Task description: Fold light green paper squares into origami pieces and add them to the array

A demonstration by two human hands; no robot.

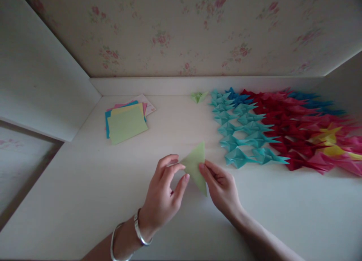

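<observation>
A light green sheet of origami paper (195, 166), folded into a triangle, is held up over the white table. My right hand (222, 183) pinches its long right edge between thumb and fingers. At the triangle's left corner is my left hand (166, 185), its index fingertip at the paper and its thumb apart from the other fingers. Whether that fingertip presses on the corner or only brushes it, I cannot tell. Two silver bangles (138, 229) circle my left wrist.
Flat coloured sheets (128, 123), light green on top, lie at the back left. A small green folded piece (199, 97) stands near the wall. Rows of turquoise origami cranes (237, 157) stand at the right, beside red and pink ones (299, 140). White panels (42, 65) enclose the left side.
</observation>
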